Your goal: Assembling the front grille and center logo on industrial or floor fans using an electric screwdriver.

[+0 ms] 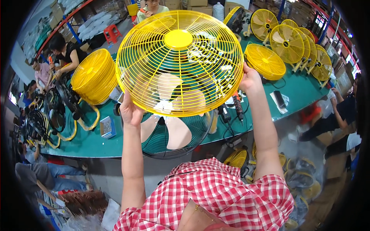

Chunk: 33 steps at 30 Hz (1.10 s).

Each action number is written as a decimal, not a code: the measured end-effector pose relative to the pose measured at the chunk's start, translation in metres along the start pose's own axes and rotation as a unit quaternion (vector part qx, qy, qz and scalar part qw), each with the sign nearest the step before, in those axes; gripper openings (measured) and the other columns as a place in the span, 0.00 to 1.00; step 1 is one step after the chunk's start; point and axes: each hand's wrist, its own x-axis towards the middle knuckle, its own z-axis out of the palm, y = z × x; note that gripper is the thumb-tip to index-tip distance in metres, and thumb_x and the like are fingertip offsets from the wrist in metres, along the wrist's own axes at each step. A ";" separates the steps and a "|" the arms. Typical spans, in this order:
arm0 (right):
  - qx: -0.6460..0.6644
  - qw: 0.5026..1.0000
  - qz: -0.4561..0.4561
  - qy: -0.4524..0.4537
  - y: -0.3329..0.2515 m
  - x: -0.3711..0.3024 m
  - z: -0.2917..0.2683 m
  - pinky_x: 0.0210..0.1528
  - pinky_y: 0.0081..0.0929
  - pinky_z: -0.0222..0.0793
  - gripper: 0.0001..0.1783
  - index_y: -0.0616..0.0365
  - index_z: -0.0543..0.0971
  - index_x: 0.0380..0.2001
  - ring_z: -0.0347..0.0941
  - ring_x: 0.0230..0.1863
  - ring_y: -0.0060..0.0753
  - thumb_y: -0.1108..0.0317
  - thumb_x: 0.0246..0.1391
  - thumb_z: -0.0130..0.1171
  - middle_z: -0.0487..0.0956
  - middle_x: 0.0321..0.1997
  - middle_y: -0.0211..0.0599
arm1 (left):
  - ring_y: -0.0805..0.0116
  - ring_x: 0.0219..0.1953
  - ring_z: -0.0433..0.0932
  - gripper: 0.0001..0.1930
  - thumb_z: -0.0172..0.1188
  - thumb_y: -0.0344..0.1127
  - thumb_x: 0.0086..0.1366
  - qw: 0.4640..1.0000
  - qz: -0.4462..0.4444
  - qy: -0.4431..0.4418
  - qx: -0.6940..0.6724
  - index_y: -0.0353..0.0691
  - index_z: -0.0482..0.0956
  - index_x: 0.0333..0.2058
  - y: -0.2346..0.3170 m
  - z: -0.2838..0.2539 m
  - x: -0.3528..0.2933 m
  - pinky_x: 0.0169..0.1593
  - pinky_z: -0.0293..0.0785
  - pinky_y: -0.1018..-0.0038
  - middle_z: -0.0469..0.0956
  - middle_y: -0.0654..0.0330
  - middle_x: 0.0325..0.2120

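Yellow round wire fan grille (178, 39) was held up over the green table (298, 93), tilted, overlapping the black wire rear cage (163, 153) and pale plastic fan blades (179, 133) in view. Couldn't tell from one camera if grille and cage touched. I had the left hand (132, 110) closed on the rim at lower left, the right hand (251, 78) closed on it at the right.

Handling, my judgement: light for its span, stiff at rim and solid hub, springier across the thin wires. Glossy finish, maybe slightly slick. Rim was the right hold, hands on opposite sides; I'd have avoided pressing mid-span, since wires could bend or the coating scratch.

Edges: tall stack of yellow wire grilles (93, 79) sat close off the left rim, a snag risk. Lower stack of yellow wire grilles (265, 61) stood off the right. Black-and-orange power screwdriver (237, 107) lay near the right hand's side, cables by it. Near table edge ran behind the cage. More room showed on the tabletop past the right forearm.
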 end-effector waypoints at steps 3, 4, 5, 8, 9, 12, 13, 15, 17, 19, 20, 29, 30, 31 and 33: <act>-0.010 0.997 -0.006 -0.076 0.025 -0.002 -0.001 0.57 0.44 0.60 0.23 0.63 0.65 0.49 0.66 0.53 0.43 0.55 0.63 0.32 0.70 0.51 0.48 | 0.55 0.59 0.59 0.26 0.43 0.38 0.66 1.000 0.022 -0.019 -0.001 0.45 0.50 0.61 0.003 -0.008 -0.021 0.59 0.60 0.61 0.54 0.52 0.60; -0.020 0.991 -0.009 -0.131 0.036 -0.014 -0.002 0.58 0.43 0.59 0.29 0.65 0.63 0.52 0.65 0.54 0.44 0.49 0.61 0.34 0.69 0.53 0.48 | 0.55 0.59 0.59 0.26 0.44 0.38 0.66 0.999 0.040 -0.013 0.016 0.45 0.50 0.61 -0.001 -0.008 -0.027 0.60 0.58 0.61 0.55 0.52 0.60; -0.001 0.981 0.004 -0.192 0.051 -0.028 -0.004 0.58 0.43 0.58 0.33 0.66 0.62 0.53 0.64 0.55 0.44 0.46 0.59 0.36 0.68 0.54 0.48 | 0.54 0.59 0.59 0.27 0.47 0.38 0.65 0.997 0.058 -0.002 0.047 0.43 0.52 0.61 -0.006 -0.004 -0.033 0.61 0.56 0.60 0.56 0.52 0.59; 0.038 0.967 0.013 -0.253 0.118 -0.074 -0.012 0.59 0.41 0.57 0.37 0.61 0.61 0.56 0.63 0.56 0.42 0.42 0.54 0.45 0.66 0.57 0.43 | 0.55 0.59 0.59 0.31 0.51 0.30 0.61 0.995 0.087 0.041 -0.011 0.50 0.51 0.61 -0.033 0.001 -0.047 0.62 0.53 0.56 0.59 0.53 0.58; 0.049 0.964 0.030 -0.261 0.141 -0.088 -0.015 0.59 0.39 0.57 0.34 0.58 0.61 0.57 0.63 0.57 0.40 0.47 0.54 0.49 0.66 0.57 0.40 | 0.55 0.60 0.58 0.31 0.51 0.29 0.60 0.995 0.079 0.048 -0.040 0.52 0.51 0.61 -0.045 -0.002 -0.051 0.61 0.54 0.56 0.59 0.55 0.58; 0.050 0.966 -0.013 -0.255 0.180 -0.108 -0.019 0.60 0.36 0.57 0.32 0.49 0.58 0.60 0.63 0.57 0.39 0.70 0.51 0.55 0.63 0.60 0.34 | 0.56 0.60 0.58 0.31 0.53 0.30 0.60 0.997 0.077 0.025 -0.012 0.56 0.52 0.61 -0.070 0.020 -0.058 0.60 0.57 0.56 0.58 0.56 0.59; 0.020 0.960 -0.024 -0.277 0.179 -0.108 -0.019 0.59 0.37 0.58 0.32 0.49 0.58 0.60 0.63 0.57 0.39 0.72 0.51 0.54 0.63 0.60 0.34 | 0.56 0.60 0.58 0.31 0.53 0.30 0.60 0.996 0.080 0.028 -0.012 0.56 0.52 0.61 -0.066 0.020 -0.060 0.60 0.57 0.56 0.58 0.56 0.59; -0.006 0.952 -0.030 -0.305 0.171 -0.108 -0.019 0.59 0.38 0.60 0.33 0.49 0.57 0.60 0.63 0.57 0.40 0.75 0.50 0.52 0.63 0.60 0.37 | 0.54 0.60 0.58 0.29 0.50 0.36 0.63 0.997 0.072 -0.036 0.012 0.52 0.51 0.61 -0.053 0.021 -0.062 0.60 0.58 0.57 0.57 0.56 0.59; 0.013 0.945 -0.024 -0.327 0.154 -0.099 -0.025 0.59 0.37 0.60 0.33 0.54 0.56 0.60 0.62 0.58 0.41 0.78 0.49 0.50 0.61 0.61 0.44 | 0.52 0.60 0.56 0.32 0.48 0.50 0.63 0.998 0.067 0.012 -0.016 0.44 0.50 0.61 -0.025 0.006 -0.059 0.60 0.56 0.56 0.55 0.53 0.59; 0.032 0.943 -0.011 -0.331 0.132 -0.091 -0.032 0.58 0.35 0.62 0.33 0.59 0.53 0.61 0.62 0.58 0.42 0.76 0.50 0.49 0.60 0.61 0.48 | 0.51 0.61 0.54 0.34 0.49 0.53 0.61 0.996 0.049 -0.021 -0.067 0.42 0.51 0.60 0.017 -0.001 -0.048 0.60 0.55 0.54 0.55 0.50 0.59; 0.047 0.935 0.011 -0.351 0.123 -0.082 -0.041 0.58 0.35 0.62 0.33 0.60 0.53 0.61 0.62 0.58 0.42 0.75 0.51 0.49 0.59 0.61 0.48 | 0.51 0.61 0.53 0.35 0.51 0.53 0.60 0.997 0.032 -0.025 -0.069 0.42 0.51 0.60 0.032 -0.011 -0.044 0.61 0.54 0.54 0.54 0.48 0.59; 0.068 0.945 0.027 -0.318 0.119 -0.050 -0.073 0.60 0.37 0.57 0.34 0.61 0.56 0.59 0.61 0.58 0.41 0.56 0.54 0.52 0.59 0.61 0.48 | 0.44 0.57 0.60 0.32 0.50 0.34 0.60 0.999 0.013 0.022 0.029 0.42 0.47 0.61 0.020 -0.023 -0.073 0.59 0.59 0.56 0.53 0.43 0.59; 0.095 0.940 0.031 -0.325 0.131 -0.059 -0.068 0.62 0.39 0.52 0.36 0.60 0.56 0.59 0.58 0.60 0.41 0.53 0.53 0.52 0.58 0.62 0.47 | 0.44 0.57 0.61 0.33 0.51 0.33 0.60 0.999 0.022 0.027 0.022 0.42 0.48 0.61 0.012 -0.024 -0.080 0.58 0.61 0.55 0.54 0.43 0.59; 0.130 0.913 0.102 -0.374 0.142 -0.073 -0.065 0.64 0.44 0.47 0.37 0.58 0.56 0.60 0.54 0.63 0.41 0.50 0.53 0.53 0.56 0.63 0.45 | 0.45 0.55 0.63 0.32 0.53 0.31 0.58 0.999 0.030 0.033 0.020 0.41 0.50 0.60 0.003 -0.023 -0.083 0.54 0.65 0.54 0.57 0.44 0.57; 0.118 0.927 0.077 -0.348 0.174 -0.104 -0.054 0.63 0.44 0.51 0.33 0.58 0.58 0.59 0.54 0.62 0.45 0.56 0.54 0.52 0.57 0.63 0.46 | 0.47 0.53 0.66 0.32 0.55 0.28 0.56 0.998 0.010 0.064 -0.011 0.40 0.54 0.59 -0.021 -0.030 -0.091 0.50 0.70 0.54 0.63 0.48 0.54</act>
